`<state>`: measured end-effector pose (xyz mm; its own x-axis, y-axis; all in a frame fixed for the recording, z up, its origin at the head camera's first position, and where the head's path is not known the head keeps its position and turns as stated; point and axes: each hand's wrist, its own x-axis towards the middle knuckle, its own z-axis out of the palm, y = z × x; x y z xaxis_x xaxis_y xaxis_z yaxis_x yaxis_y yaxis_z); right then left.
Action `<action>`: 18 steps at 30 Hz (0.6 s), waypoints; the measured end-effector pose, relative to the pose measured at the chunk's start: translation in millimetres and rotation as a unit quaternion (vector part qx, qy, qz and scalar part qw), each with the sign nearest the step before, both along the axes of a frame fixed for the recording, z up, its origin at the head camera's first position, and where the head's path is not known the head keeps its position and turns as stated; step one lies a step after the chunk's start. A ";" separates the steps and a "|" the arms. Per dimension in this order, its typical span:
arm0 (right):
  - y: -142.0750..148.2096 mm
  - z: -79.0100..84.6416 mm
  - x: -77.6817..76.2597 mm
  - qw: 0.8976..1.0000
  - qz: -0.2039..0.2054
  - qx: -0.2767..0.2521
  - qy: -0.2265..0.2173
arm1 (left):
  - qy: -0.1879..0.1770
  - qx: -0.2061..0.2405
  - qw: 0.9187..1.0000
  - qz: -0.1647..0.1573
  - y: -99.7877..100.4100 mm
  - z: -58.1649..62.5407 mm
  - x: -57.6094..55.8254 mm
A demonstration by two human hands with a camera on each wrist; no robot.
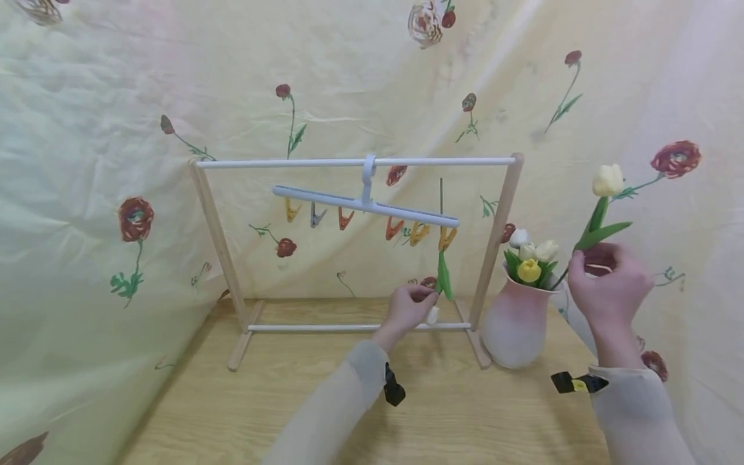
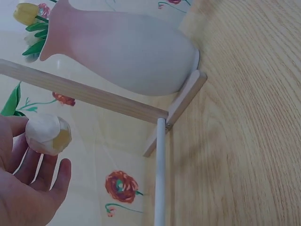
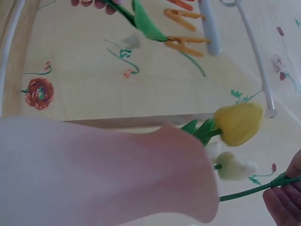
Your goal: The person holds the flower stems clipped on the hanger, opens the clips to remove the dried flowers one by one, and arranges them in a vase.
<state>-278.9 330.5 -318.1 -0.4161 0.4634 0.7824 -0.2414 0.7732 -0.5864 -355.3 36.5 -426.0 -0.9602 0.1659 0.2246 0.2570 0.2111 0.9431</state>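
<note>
My left hand [image 1: 409,309] pinches an upside-down white tulip [image 1: 432,316] by its stem, close to the bloom. The tulip's green leaf [image 1: 444,276] hangs just under the end orange clothespin [image 1: 447,238], which grips the stem; the stem's tail sticks up above the hanger [image 1: 401,212]. Between thumb and fingers, my right hand [image 1: 610,284] holds the stem of another white tulip [image 1: 608,180], bloom upward. Its lower stem [image 3: 244,192] reaches the mouth of the pink-and-white vase [image 1: 516,326]. Yellow [image 1: 529,270] and white tulips stand inside the vase.
A wooden rack [image 1: 501,239] with white rails [image 1: 279,163] stands on the wood table [image 1: 232,413]. The blue-grey hanger hooks over the top rail, tilting down to the right, with several more clothespins [image 1: 346,218] along it. Floral cloth [image 1: 87,161] surrounds the table.
</note>
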 end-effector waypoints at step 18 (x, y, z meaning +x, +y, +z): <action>17.1 -39.5 -10.2 0.995 0.001 -0.018 -0.101 | 0.020 -0.009 0.999 -0.026 -4.4 3.6 4.3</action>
<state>-289.0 347.5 -357.6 -0.5640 0.4882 0.6660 -0.1178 0.7507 -0.6500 -351.0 32.1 -422.4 -0.9403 0.2204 0.2593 0.3059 0.2135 0.9278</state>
